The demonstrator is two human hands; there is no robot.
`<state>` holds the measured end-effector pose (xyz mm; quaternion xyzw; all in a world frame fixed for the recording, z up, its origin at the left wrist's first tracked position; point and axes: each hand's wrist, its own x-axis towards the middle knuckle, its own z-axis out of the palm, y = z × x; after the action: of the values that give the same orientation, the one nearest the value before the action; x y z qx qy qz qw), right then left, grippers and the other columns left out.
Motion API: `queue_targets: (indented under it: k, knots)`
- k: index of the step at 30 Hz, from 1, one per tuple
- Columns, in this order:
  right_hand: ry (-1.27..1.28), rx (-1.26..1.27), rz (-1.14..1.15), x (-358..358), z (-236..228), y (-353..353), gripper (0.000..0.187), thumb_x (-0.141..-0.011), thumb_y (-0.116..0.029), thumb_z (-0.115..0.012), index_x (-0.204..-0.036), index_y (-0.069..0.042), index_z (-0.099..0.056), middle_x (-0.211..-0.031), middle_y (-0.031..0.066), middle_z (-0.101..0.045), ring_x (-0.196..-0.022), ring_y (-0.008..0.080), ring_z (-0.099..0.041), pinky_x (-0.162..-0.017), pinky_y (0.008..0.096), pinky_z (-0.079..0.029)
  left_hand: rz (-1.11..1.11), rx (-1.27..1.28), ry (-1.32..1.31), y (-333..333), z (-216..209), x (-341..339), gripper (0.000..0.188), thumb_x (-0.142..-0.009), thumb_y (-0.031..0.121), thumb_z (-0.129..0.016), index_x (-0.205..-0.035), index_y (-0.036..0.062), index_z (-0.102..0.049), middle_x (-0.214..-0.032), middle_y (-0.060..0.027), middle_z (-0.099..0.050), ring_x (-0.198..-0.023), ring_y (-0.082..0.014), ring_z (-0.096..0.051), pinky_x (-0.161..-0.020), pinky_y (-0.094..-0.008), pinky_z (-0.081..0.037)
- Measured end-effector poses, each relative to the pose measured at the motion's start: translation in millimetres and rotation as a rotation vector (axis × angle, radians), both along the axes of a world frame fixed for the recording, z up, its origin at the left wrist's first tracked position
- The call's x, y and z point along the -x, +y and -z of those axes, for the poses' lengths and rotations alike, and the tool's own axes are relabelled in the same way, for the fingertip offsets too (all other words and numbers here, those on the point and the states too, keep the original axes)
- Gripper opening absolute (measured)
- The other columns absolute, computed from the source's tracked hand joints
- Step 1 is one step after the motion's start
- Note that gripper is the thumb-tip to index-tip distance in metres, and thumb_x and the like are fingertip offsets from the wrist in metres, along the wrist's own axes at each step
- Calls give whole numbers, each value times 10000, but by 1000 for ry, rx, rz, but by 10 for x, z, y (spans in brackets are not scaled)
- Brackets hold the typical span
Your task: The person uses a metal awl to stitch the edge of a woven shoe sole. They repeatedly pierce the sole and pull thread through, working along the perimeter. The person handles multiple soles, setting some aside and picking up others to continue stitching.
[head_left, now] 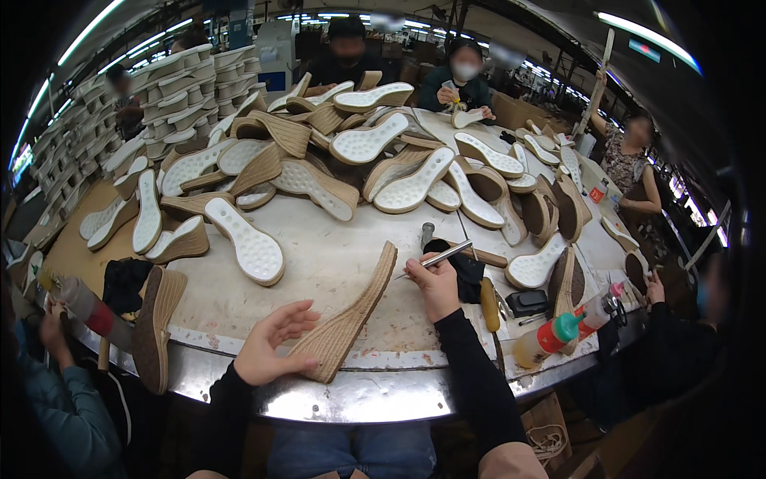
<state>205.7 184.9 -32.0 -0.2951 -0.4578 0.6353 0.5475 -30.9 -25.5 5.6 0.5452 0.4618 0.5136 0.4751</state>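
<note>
A wedge shoe sole (351, 323) with a woven, rope-like side rests on the table before me, its thin toe end pointing away to the right. My left hand (275, 342) is beside its thick heel, fingers stretched and apart. The left thumb lies against or just over the heel edge; I cannot tell whether it presses. To the right of the sole, my right hand (435, 289) is closed on a slim silver pen-like tool (447, 254). A thin point sticks out of the tool toward the sole's toe end.
A large heap of wedge soles (371, 144) covers the far table. A hammer (471, 254), a yellow-handled tool (488, 305), a black case (527, 302) and a green-capped bottle (549, 339) lie or stand at right. Another brown sole (155, 327) leans at the left edge. Co-workers sit around.
</note>
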Motion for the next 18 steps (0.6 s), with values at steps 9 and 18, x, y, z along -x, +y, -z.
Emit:
queue_targets:
  k: [9,18]
  knots:
    - [-3,-33,60,2,74,55,242,-787,-13,-720,-931,-48,-529,-805,47,-632,-724,131,-635,-667,245,-525,-424,-256,485,-455,264,-444,1138,-498,263,-899,-1405,-20,-274,-1382,-186,-397,-1280,-296,-391,-1055,-404,-303]
    - [-16,7,119,-24,115,68,273,-778,-59,-745,-924,-31,-517,-771,52,-627,-685,109,-613,-619,219,-484,-611,-225,393,-335,33,-585,954,-480,130,-757,-1334,-15,-357,-1252,-159,-473,-1189,-280,-459,-1035,-378,-322]
